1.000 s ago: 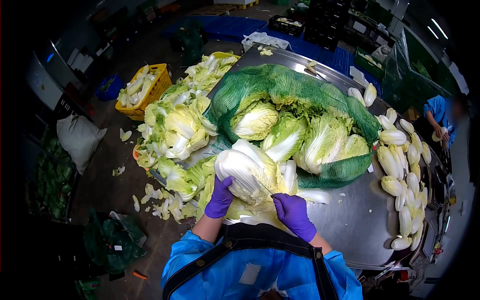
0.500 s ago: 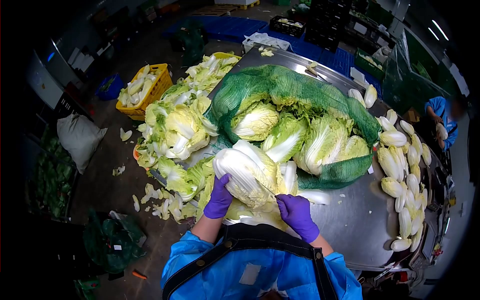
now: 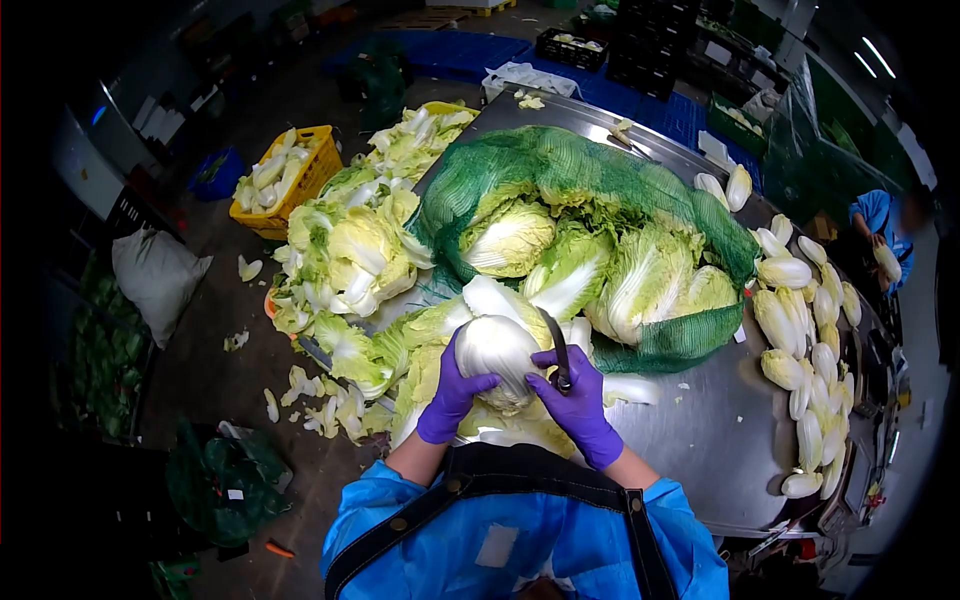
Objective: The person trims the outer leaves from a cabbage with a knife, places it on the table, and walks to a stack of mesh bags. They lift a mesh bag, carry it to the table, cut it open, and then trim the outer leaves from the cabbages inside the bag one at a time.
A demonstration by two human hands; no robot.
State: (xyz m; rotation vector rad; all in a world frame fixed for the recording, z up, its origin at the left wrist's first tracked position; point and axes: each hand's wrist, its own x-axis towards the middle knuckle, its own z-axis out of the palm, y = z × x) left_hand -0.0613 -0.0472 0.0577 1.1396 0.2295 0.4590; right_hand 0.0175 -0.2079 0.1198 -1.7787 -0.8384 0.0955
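Note:
My left hand (image 3: 452, 394), in a purple glove, is wrapped round the left side of a Chinese cabbage (image 3: 496, 352), whose white base faces up. My right hand (image 3: 577, 402), gloved too, holds a dark curved knife (image 3: 561, 352) with its blade pointing up and away, while its fingers touch the cabbage's right side. Behind both hands a green net bag (image 3: 620, 170) lies open on the metal table (image 3: 705, 430), with several whole cabbages (image 3: 650, 280) inside. Loose leaves (image 3: 430, 350) lie under and left of the held cabbage.
Trimmed cabbages (image 3: 800, 340) line the table's right edge. A leaf heap (image 3: 355, 255) rises at the left, near a yellow crate (image 3: 318, 170) of cabbages. A white sack (image 3: 160, 275) stands on the floor. At far right, a co-worker (image 3: 880, 235) in blue holds a cabbage.
The held cabbage has turned from lying sideways to base up. My right hand has moved up against it, and the knife blade now points upward. My left hand has shifted slightly right.

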